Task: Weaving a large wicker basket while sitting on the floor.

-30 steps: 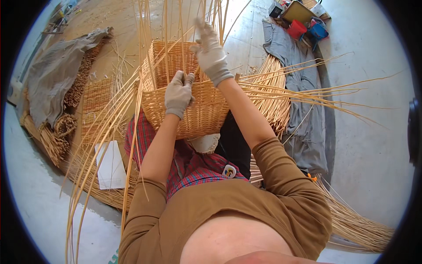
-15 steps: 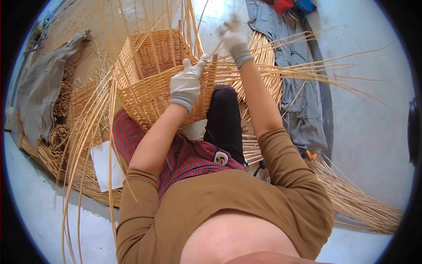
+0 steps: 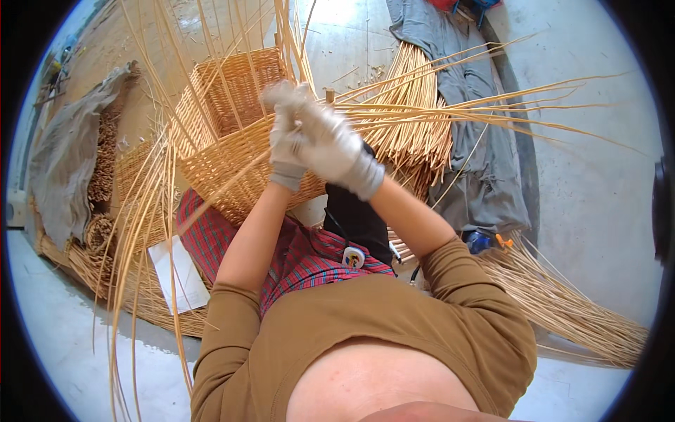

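A partly woven wicker basket [image 3: 242, 165], open at the top, rests tilted on my lap, with long willow rods [image 3: 492, 112] sticking out from its rim. At the near right corner, my left hand [image 3: 285, 158], in a pale glove, is against the basket wall; its fingers are mostly covered by my other hand. My right hand [image 3: 330, 144], gloved too and smeared by motion, crosses over in front of the left and looks closed. From beneath the hands a blurred willow rod [image 3: 225, 191] slants toward the lower left, seemingly in my right hand's grip.
A bundle of peeled rods [image 3: 415, 116] lies beyond my knee beside a grey cloth [image 3: 471, 77]. Another rod bundle [image 3: 569, 299] lies at right. Cloth-covered rods [image 3: 105, 151] and a white sheet [image 3: 179, 276] are at left. Loose rods [image 3: 126, 281] hang down on that side.
My right hand has swung from the far right, beyond the rim, down and left across my left hand. A blurred rod now points to the lower left. The basket has shifted slightly left.
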The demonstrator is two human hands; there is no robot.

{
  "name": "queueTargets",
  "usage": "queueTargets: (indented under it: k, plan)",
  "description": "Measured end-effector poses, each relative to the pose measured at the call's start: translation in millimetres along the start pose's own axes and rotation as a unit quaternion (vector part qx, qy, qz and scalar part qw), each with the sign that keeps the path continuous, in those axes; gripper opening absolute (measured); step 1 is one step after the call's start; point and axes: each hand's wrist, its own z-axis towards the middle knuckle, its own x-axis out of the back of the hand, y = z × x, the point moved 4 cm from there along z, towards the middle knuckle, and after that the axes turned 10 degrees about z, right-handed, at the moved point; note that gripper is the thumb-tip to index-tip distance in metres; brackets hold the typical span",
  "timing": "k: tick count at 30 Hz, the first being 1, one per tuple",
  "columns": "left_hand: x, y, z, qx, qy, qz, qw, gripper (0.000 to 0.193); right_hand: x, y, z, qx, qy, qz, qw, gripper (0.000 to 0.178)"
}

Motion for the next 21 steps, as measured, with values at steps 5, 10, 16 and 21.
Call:
queueTargets:
  k: [5,10,16,21]
  plan:
    - [91.4,-2.4,6.1,0.21,0.06,0.027,0.975,0.033,54.8,61.3,19.6,-0.302,0.025,-0.362,0.882,0.098]
    - [-14.1,68.0,84.7,-0.079,-0.083,0.177,0.977,0.04,32.3,69.9,15.9,-0.157,0.195,-0.415,0.875,0.032]
    - [54.6,23.9,-23.9,-0.044,0.014,0.219,0.975,0.036,34.1,95.2,35.0,-0.269,0.11,-0.411,0.864,0.028]
    - [208.1,46.2,-86.9,0.041,0.313,0.195,0.929,0.022,43.5,91.6,24.6,-0.083,0.248,-0.507,0.821,0.044]
